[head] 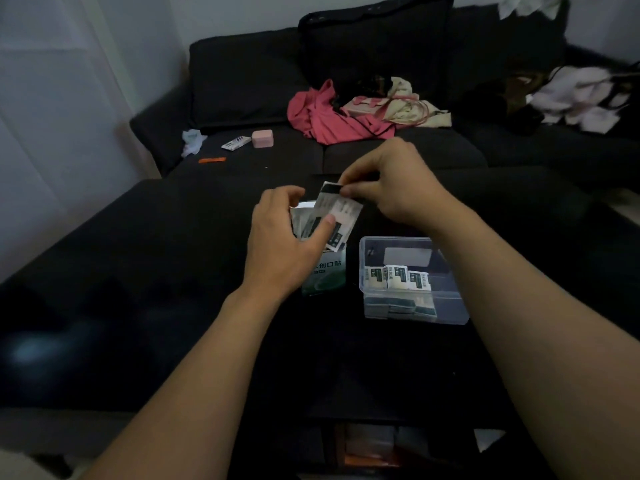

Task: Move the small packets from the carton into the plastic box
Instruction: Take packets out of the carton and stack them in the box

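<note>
Head view: the packets (337, 216) are small, flat and white, each with a dark band across one end and small dark print on its face. A few are fanned together above the open top of the carton (323, 277). Their long axes run from the lower left, at the carton mouth, up toward the right hand, dark ends uppermost.

The carton is white and green with printed characters on its front. It stands on the dark table (138, 306), its long axis roughly upright and its open end pointing away from the camera.

The left hand (280, 244) curls round the carton's upper part, with its thumb pressed on the lower end of the packets. The right hand (391, 188) pinches the top dark edge of the packets between thumb and forefinger.

The box (414, 282) is clear plastic, rectangular and lidless, just right of the carton. Inside it, three more packets (398, 277) stand upright in a row, faces toward the camera. Others lie flat beneath them, seen blurred through the front wall.
</note>
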`<state>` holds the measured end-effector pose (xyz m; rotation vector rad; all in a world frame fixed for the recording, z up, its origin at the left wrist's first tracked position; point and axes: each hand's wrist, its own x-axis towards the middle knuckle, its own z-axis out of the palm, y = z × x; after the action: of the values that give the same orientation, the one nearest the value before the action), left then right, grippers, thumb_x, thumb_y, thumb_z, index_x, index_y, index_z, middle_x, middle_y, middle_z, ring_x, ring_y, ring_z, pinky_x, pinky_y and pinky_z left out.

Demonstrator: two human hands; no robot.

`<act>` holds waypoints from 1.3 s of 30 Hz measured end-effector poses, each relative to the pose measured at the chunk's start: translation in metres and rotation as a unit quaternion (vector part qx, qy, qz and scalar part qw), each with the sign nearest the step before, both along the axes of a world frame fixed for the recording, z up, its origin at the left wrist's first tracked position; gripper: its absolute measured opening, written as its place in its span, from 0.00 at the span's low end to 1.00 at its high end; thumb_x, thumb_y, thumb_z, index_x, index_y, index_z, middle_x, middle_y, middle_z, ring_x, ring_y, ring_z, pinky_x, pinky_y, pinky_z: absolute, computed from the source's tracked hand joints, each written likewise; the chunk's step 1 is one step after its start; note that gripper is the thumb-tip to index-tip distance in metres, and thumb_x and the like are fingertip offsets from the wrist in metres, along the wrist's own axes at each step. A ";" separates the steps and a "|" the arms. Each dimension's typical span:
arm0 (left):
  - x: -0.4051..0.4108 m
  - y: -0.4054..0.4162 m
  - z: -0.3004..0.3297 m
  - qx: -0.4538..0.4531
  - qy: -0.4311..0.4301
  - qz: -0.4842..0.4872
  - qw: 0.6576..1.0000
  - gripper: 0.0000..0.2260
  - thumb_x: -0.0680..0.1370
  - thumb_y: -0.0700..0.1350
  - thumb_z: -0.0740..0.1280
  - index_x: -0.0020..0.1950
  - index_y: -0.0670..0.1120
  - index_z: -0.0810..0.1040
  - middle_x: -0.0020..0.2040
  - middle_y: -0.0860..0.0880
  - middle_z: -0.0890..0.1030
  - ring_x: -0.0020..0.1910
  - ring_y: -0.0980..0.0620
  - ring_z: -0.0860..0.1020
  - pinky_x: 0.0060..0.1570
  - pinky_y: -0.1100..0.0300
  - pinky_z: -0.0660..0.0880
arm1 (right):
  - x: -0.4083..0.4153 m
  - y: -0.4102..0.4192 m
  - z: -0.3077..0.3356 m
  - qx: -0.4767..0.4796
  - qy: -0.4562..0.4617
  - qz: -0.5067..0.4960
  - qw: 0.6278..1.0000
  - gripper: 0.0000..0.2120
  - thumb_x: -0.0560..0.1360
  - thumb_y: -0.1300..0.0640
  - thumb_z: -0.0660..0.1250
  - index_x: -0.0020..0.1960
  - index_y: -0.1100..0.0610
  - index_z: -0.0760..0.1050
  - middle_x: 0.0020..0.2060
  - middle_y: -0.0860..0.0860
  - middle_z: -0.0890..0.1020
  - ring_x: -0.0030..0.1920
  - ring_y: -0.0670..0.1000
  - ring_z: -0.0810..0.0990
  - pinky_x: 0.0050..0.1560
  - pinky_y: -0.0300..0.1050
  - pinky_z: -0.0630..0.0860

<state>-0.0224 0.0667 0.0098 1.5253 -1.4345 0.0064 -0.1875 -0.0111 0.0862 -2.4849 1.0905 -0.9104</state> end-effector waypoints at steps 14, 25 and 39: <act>-0.033 -0.009 0.006 0.192 0.385 -0.169 0.887 0.12 0.87 0.45 0.56 0.53 0.46 0.78 0.33 0.48 0.82 0.26 0.53 0.79 0.22 0.61 0.75 | -0.030 -0.006 -0.001 0.107 -0.092 0.040 0.989 0.11 0.73 0.62 0.75 0.54 0.56 0.84 0.44 0.46 0.86 0.46 0.41 0.85 0.49 0.35 0.80; -0.043 -0.006 0.007 0.295 0.351 -0.286 0.841 0.09 0.84 0.46 0.63 0.59 0.43 0.77 0.36 0.49 0.77 0.28 0.55 0.75 0.22 0.65 0.69 | -0.032 -0.006 -0.012 0.091 -0.069 0.050 0.992 0.12 0.74 0.58 0.75 0.56 0.54 0.84 0.45 0.46 0.85 0.45 0.41 0.83 0.47 0.33 0.79; -0.046 -0.020 0.009 0.212 0.440 -0.169 0.856 0.04 0.79 0.42 0.72 0.50 0.42 0.81 0.33 0.49 0.82 0.27 0.59 0.75 0.26 0.68 0.72 | -0.057 -0.007 -0.021 0.312 -0.094 0.046 0.944 0.05 0.75 0.64 0.73 0.50 0.64 0.83 0.41 0.62 0.85 0.37 0.52 0.82 0.38 0.40 0.82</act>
<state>-0.0680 0.0469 0.0189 1.2911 -0.9322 -1.1462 -0.2442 -0.0177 0.0648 -1.8697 0.9937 -0.6285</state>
